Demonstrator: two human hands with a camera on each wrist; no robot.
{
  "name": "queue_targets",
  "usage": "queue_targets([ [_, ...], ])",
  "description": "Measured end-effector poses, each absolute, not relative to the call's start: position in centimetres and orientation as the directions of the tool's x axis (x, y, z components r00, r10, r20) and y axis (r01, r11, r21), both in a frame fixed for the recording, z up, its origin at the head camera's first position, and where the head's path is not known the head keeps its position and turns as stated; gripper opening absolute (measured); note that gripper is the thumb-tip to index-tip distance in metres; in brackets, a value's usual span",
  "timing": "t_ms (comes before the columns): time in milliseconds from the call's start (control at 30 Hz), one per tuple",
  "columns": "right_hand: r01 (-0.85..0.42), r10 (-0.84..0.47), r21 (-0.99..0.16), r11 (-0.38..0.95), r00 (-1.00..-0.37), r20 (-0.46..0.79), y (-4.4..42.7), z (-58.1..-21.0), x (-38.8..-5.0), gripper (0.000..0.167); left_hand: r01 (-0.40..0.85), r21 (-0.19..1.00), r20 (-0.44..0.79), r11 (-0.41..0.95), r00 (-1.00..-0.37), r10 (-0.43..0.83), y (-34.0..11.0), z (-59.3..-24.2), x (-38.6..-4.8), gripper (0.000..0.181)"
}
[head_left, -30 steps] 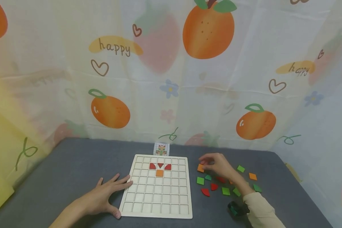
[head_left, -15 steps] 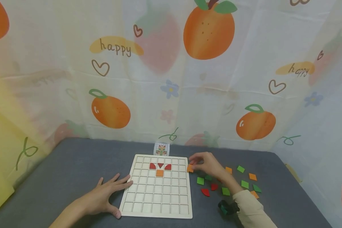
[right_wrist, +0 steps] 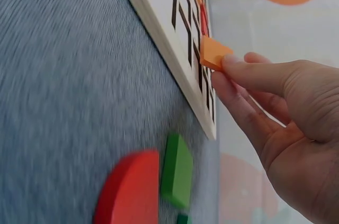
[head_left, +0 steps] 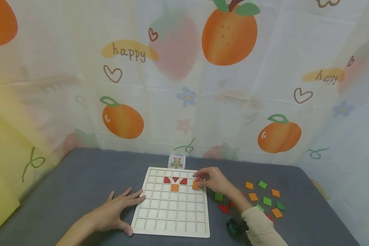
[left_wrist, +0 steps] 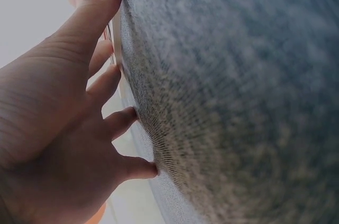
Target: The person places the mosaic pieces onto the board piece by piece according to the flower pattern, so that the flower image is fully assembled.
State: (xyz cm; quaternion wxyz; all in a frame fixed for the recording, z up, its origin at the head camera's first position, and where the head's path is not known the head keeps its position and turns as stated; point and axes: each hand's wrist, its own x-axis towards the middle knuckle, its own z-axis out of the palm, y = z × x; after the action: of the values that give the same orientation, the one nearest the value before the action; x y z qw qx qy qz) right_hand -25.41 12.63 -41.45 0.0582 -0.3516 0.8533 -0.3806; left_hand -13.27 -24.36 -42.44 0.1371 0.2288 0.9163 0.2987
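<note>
A white grid board (head_left: 172, 215) lies on the table. Near its top, two red quarter-round tiles (head_left: 183, 181) flank a red triangle tile (head_left: 175, 179), and an orange square tile (head_left: 174, 188) sits just below. My right hand (head_left: 216, 181) is over the board's upper right, pinching another orange square tile (right_wrist: 213, 53) between thumb and fingers. At the board's left side my left hand (head_left: 112, 208) rests with fingers spread, fingertips on the edge and thumb at the lower left corner. In the left wrist view, that hand's fingers (left_wrist: 121, 122) touch the board edge and tablecloth.
Loose orange, green and red tiles (head_left: 267, 201) lie scattered on the dark table (head_left: 89, 177) right of the board. A small pattern card (head_left: 176, 162) stands behind the board. A fruit-print curtain (head_left: 233, 112) hangs behind the table.
My right hand has carried the orange square tile leftward from the loose tiles to above the board. More loose tiles are uncovered. My left hand has stayed at the board's edge.
</note>
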Motion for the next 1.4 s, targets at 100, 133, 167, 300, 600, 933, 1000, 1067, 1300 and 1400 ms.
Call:
queue_targets([
  [100, -0.555, -0.649, -0.7, 0.451, -0.742, 0.17, 11.9, -41.4, -25.3, 0.026, 0.34, 0.606, -0.116, 0.719, -0.856, 0.503, -24.4, -42.4, -13.2, 0.105],
  [133, -0.556, -0.652, -0.702, 0.445, -0.738, 0.172, 11.6, -41.3, -25.2, 0.026, 0.341, 0.606, -0.115, 0.719, -0.856, 0.503, -24.4, -42.4, -13.1, 0.104],
  [167, -0.559, -0.655, -0.702, 0.441, -0.735, 0.174, 11.4, -41.3, -25.2, 0.026, 0.343, 0.605, -0.114, 0.719, -0.856, 0.504, -24.4, -42.4, -13.1, 0.104],
  [300, -0.575, -0.668, -0.699, 0.426, -0.721, 0.185, 10.4, -41.5, -25.3, 0.026, 0.342, 0.601, -0.112, 0.722, -0.858, 0.5, -24.3, -42.3, -13.0, 0.104],
  [600, -0.546, -0.666, -0.702, 0.458, -0.733, 0.136, 9.0, -42.0, -25.3, 0.026, 0.346, 0.607, -0.108, 0.716, -0.856, 0.506, -24.2, -42.2, -13.0, 0.105],
  [933, -0.566, -0.68, -0.685, 0.458, -0.72, 0.14, 8.0, -41.9, -24.9, 0.022, 0.346, 0.607, -0.105, 0.716, -0.858, 0.503, -24.2, -42.2, -12.9, 0.105],
  [1000, -0.568, -0.677, -0.68, 0.464, -0.722, 0.141, 8.0, -41.8, -24.8, 0.022, 0.341, 0.613, -0.107, 0.713, -0.858, 0.502, -24.2, -42.2, -12.9, 0.105],
  [1067, -0.567, -0.674, -0.679, 0.466, -0.724, 0.143, 7.9, -41.8, -24.8, 0.021, 0.341, 0.613, -0.107, 0.712, -0.858, 0.502, -24.2, -42.2, -12.9, 0.105],
  [1300, -0.567, -0.671, -0.665, 0.487, -0.73, 0.131, 7.8, -41.8, -24.6, 0.02, 0.341, 0.606, -0.109, 0.719, -0.859, 0.5, -24.1, -42.2, -12.9, 0.105],
  [1400, -0.569, -0.672, -0.664, 0.485, -0.728, 0.133, 7.8, -41.8, -24.6, 0.019, 0.343, 0.605, -0.109, 0.719, -0.858, 0.501, -24.2, -42.2, -13.0, 0.104],
])
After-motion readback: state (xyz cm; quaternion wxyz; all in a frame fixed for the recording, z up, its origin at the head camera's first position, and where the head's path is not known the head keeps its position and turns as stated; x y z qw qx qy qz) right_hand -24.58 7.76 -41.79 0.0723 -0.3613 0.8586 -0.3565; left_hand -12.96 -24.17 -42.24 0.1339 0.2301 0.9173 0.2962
